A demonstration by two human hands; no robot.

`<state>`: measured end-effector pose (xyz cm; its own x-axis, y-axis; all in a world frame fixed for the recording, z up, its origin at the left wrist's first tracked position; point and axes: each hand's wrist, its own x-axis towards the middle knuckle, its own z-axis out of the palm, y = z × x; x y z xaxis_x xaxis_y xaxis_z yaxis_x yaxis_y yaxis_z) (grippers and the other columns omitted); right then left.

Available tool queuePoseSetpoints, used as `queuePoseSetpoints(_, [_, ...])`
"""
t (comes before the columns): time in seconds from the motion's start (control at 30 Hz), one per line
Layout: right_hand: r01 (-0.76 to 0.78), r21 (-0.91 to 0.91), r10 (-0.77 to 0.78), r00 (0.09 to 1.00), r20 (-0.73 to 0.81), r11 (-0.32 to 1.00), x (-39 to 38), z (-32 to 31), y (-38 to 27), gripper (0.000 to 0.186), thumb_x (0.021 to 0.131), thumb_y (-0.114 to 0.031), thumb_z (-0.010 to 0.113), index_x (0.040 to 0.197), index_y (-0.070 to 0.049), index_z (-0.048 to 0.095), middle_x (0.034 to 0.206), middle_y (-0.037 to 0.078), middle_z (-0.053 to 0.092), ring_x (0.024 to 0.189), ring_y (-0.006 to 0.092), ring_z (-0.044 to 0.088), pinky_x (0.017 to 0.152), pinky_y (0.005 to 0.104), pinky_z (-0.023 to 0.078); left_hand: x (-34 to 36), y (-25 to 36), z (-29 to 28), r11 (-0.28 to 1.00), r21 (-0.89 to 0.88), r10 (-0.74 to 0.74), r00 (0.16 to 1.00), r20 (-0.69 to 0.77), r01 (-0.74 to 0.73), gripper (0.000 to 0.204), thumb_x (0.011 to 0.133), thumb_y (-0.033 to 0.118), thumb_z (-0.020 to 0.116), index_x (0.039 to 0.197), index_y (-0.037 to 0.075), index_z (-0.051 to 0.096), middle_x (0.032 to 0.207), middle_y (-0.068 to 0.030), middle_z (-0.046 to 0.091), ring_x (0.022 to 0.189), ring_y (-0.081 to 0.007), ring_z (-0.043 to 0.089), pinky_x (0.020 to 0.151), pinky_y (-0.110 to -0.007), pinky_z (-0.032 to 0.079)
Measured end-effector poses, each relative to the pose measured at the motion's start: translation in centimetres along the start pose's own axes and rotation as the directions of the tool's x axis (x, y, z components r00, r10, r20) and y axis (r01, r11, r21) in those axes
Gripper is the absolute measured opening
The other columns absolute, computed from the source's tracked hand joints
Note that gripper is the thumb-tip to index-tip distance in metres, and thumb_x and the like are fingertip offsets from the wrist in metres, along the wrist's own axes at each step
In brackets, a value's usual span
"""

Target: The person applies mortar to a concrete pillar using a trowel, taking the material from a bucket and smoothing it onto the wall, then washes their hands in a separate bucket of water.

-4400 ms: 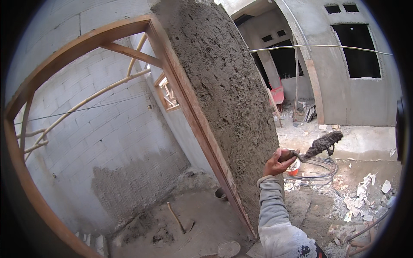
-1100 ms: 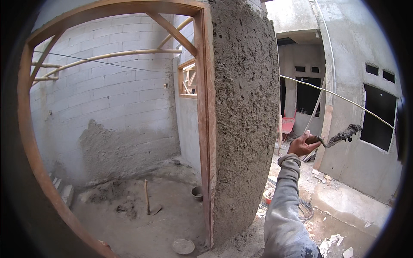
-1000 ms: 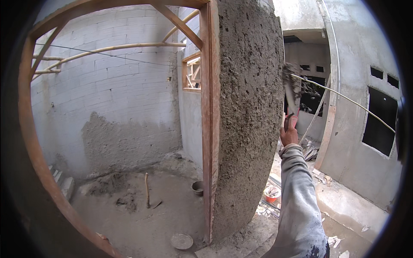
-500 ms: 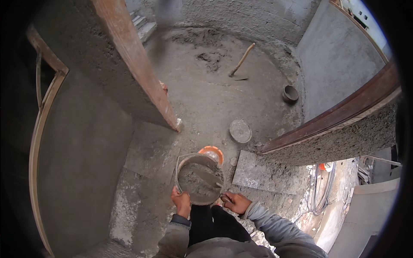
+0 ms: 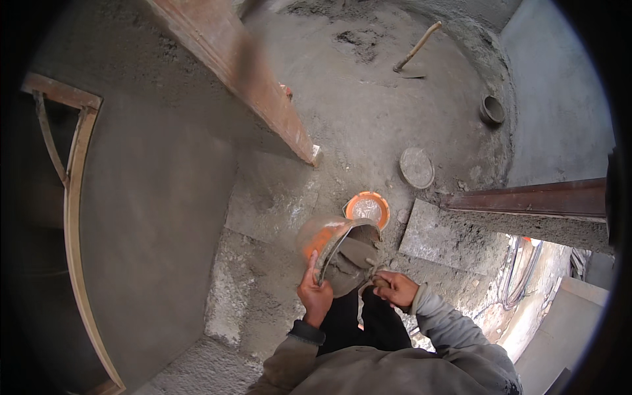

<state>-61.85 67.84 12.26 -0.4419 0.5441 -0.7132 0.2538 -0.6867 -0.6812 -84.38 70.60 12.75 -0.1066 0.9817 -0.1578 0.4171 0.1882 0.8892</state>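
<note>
My left hand (image 5: 315,294) grips the side of a mortar-smeared orange bucket (image 5: 317,238), which is tilted, with grey mortar inside. My right hand (image 5: 395,289) is closed on the handle of a trowel (image 5: 357,253), whose blade lies in the bucket. A pale strip of something hangs below the bucket near my right hand; what it is I cannot make out. Just beyond sits a second orange bucket (image 5: 382,209) with pale contents.
A wooden door frame (image 5: 243,72) stands left of centre, another (image 5: 526,194) at the right. On the floor are a round grey lid (image 5: 416,168), a grey pot (image 5: 491,109) and a hoe (image 5: 417,49). Cables (image 5: 517,289) and a flat board (image 5: 438,237) lie at the right.
The view has swung down from the rough-plastered wall to the floor. The raised, loaded trowel is down in the bucket, and that bucket has tipped over further since half a second ago.
</note>
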Motion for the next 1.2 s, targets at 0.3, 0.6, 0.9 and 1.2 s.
queuePoseSetpoints(0.3, [-0.023,0.678,-0.031,0.997,0.068,0.735,-1.9,-0.6,-0.3,0.027,0.089,-0.015,0.050,0.114,-0.005,0.046,0.065,0.003,0.051,0.047,0.0127,0.051,0.039,0.0255,0.043,4.9,6.5,0.5,0.988,-0.143,0.106,0.936,0.335,-0.061,0.065,0.067,-0.014,0.048,0.130,0.003,0.046,0.109,0.0018,0.060,0.059,-0.0004,0.039,0.052,-0.017,0.035])
queuePoseSetpoints(0.6, [0.227,-0.291,-0.358,0.741,-0.568,0.930,-3.9,-2.0,-5.0,0.041,0.083,-0.014,0.054,0.121,-0.003,0.043,0.076,0.015,0.059,0.059,0.0289,0.061,0.054,0.0385,0.049,8.0,8.9,3.1,0.953,-0.285,0.197,0.923,0.332,-0.101,0.068,0.070,-0.017,0.044,0.135,0.000,0.038,0.113,-0.0009,0.056,0.080,-0.0025,0.050,0.070,-0.015,0.039])
queuePoseSetpoints(0.9, [-0.218,-0.464,-0.153,0.756,-0.637,0.859,1.4,-1.1,-0.4,0.040,0.079,-0.020,0.055,0.114,-0.003,0.044,0.081,0.024,0.061,0.075,0.0410,0.061,0.068,0.0493,0.049,6.3,-0.3,5.9,0.988,-0.142,-0.029,0.965,0.260,0.068,0.069,0.069,-0.016,0.046,0.135,0.002,0.038,0.072,0.0078,0.051,0.059,0.0003,0.035,0.054,-0.014,0.032])
queuePoseSetpoints(1.2, [-0.118,-0.158,0.073,0.962,-0.265,0.980,15.3,0.1,14.8,0.025,0.081,-0.023,0.058,0.095,-0.002,0.056,0.071,0.019,0.059,0.067,0.0352,0.061,0.065,0.0417,0.047,3.7,-18.7,6.3,0.912,-0.260,-0.319,0.947,0.036,0.317,0.032,0.068,-0.014,0.046,0.095,0.000,0.056,0.081,0.0008,0.057,0.074,-0.0062,0.050,0.067,-0.019,0.041])
